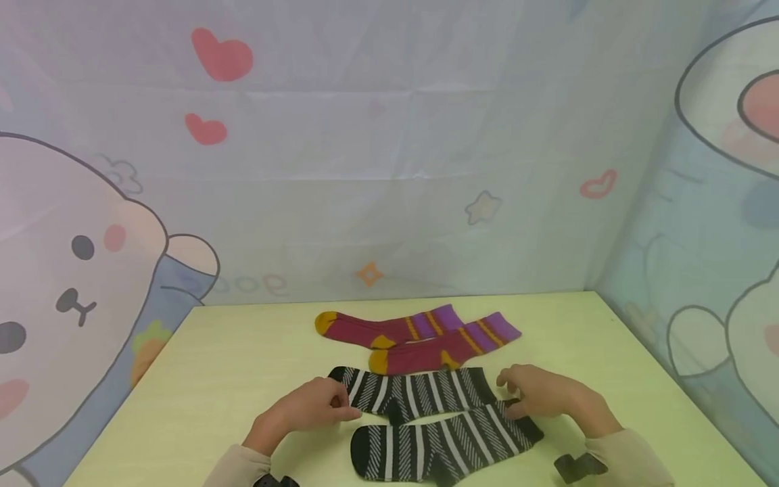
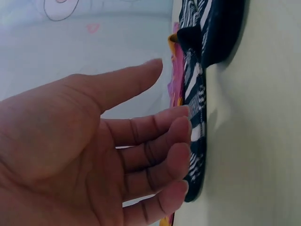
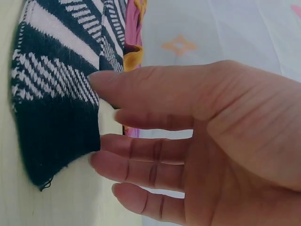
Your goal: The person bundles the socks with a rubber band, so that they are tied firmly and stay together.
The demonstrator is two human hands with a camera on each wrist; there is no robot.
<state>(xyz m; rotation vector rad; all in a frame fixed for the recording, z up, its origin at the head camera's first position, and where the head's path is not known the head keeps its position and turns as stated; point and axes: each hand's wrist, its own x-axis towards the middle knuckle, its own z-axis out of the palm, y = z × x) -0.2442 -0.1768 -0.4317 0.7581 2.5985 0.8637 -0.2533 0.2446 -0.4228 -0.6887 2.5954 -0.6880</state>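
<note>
Two black socks with white and grey patterned stripes lie flat, one behind the other: the far striped sock and the near striped sock. Their toes point left, their cuffs right. My left hand is by the far sock's toe, fingers loosely bent around nothing; in the left wrist view its fingertips overlap that sock. My right hand hovers at the cuff ends, thumb over the near sock's cuff. Its fingers are spread and relaxed, with no fabric gripped between them.
Behind the striped pair lie two maroon socks, the farther maroon sock and the nearer maroon sock, with mustard toes and heels and purple cuffs. They partly overlap on the pale yellow table. A printed cloth backdrop rises behind the table.
</note>
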